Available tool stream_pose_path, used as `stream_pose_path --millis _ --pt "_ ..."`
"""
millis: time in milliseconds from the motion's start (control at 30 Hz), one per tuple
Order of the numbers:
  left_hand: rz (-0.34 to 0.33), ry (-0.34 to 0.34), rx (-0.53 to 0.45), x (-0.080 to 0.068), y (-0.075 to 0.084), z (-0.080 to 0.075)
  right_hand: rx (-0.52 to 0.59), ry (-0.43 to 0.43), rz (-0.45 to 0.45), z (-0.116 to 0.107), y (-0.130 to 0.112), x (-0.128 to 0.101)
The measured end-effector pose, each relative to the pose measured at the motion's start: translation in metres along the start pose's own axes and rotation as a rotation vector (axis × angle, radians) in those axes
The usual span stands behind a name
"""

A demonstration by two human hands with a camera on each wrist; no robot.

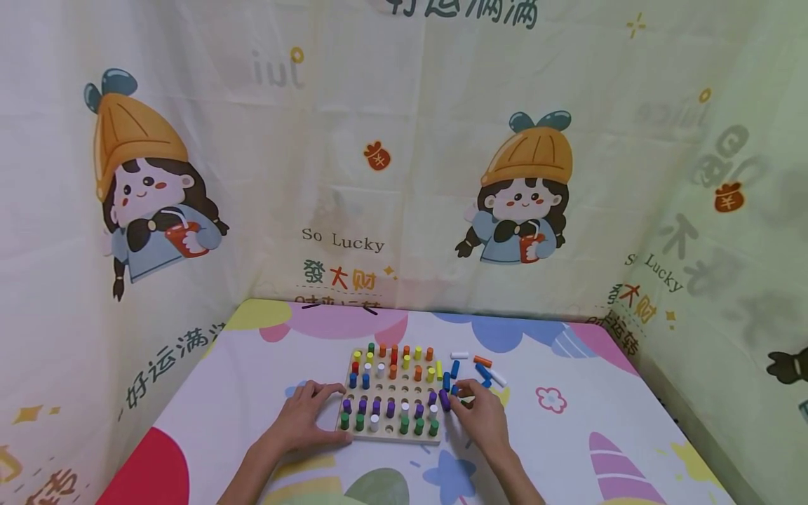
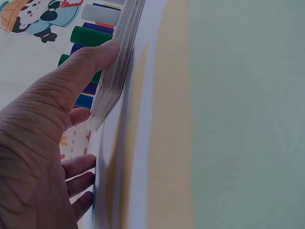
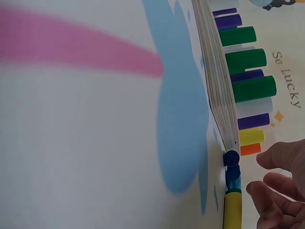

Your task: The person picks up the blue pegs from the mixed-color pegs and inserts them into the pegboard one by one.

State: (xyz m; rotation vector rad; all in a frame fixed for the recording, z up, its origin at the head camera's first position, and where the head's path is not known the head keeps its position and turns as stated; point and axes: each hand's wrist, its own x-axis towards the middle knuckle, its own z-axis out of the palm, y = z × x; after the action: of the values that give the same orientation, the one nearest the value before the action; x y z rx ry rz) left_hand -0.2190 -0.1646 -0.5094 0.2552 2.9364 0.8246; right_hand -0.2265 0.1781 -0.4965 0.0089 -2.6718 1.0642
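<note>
Wooden pegboard (image 1: 388,435) lies on the patterned table cover (image 1: 568,449), studded with coloured pegs. At its nine o'clock edge the left hand (image 1: 306,417) rests flat, fingers relaxed, thumb pressing the near corner of the board. At the three o'clock side the right hand (image 1: 481,412) pinches a purple peg (image 1: 445,400) beside the board's edge. Loose pegs (image 1: 482,368) lie scattered toward two o'clock, near that hand.
</note>
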Motion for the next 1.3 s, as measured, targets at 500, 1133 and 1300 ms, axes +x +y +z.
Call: stream_pose_path --millis 500,1133,1300 --pt "-0.004 0.003 0.002 0.000 0.000 0.000 -0.138 -0.058 0.070 0.005 0.006 0.011" --pt "-0.007 0.004 0.009 0.000 0.001 0.000 -0.207 -0.101 0.072 0.006 0.007 0.016" --pt "-0.008 0.004 0.003 0.000 0.000 0.001 -0.210 -0.091 0.058 0.004 0.010 0.016"
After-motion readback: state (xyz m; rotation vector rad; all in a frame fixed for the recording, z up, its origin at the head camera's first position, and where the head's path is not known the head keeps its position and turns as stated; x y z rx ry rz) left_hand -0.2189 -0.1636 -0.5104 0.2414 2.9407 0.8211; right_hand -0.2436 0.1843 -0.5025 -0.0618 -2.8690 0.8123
